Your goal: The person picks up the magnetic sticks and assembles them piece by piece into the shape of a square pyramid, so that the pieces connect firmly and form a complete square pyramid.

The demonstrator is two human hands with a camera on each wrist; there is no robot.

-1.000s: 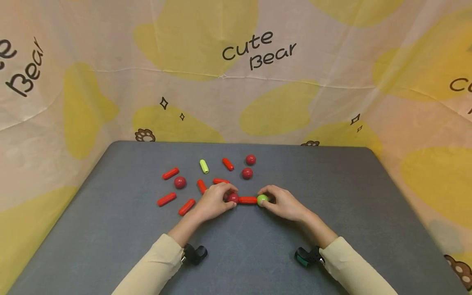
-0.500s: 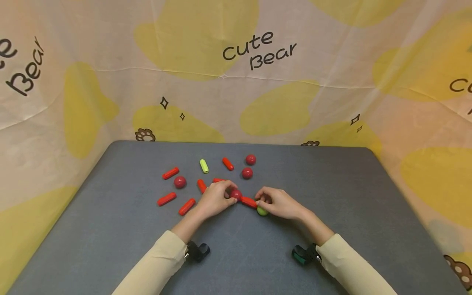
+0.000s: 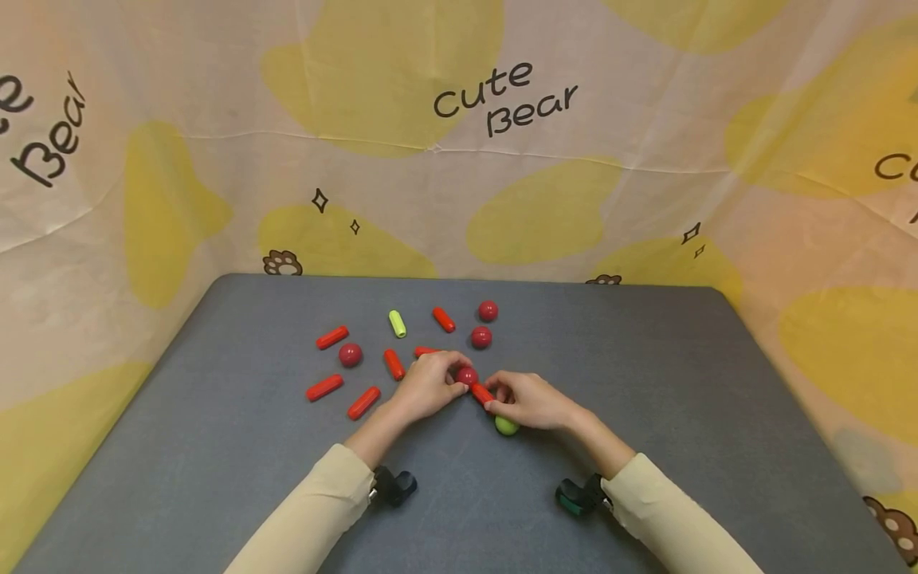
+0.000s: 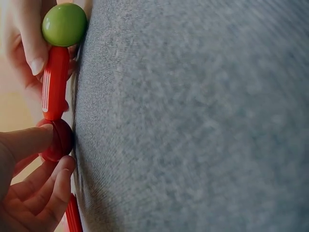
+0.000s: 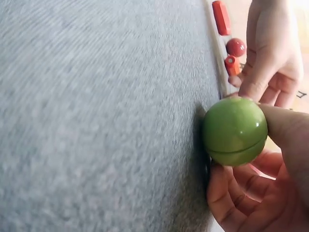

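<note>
A red ball [image 3: 466, 375], a red rod [image 3: 481, 393] and a green ball [image 3: 507, 425] form one joined piece, slanting toward the person in the head view. My left hand [image 3: 430, 386] grips the red ball between thumb and fingers. Pinching the rod from both sides, my right hand [image 3: 532, 400] sits close to the green ball. The left wrist view shows the right thumb along the red rod [image 4: 55, 82], with the red ball [image 4: 60, 140] under the left thumb. In the right wrist view the green ball [image 5: 235, 131] covers the rod.
Left of the hands on the grey table [image 3: 645, 359] lie several loose red rods [image 3: 325, 387], a red ball [image 3: 350, 355] and a yellow-green rod [image 3: 398, 324]. Two more red balls [image 3: 481, 337] stand behind the hands. A printed cloth [image 3: 402, 183] encloses the table.
The joined piece has swung from level to slanted, its green end coming nearer the person. My right hand has shifted from the green ball to the rod; the left moved slightly right.
</note>
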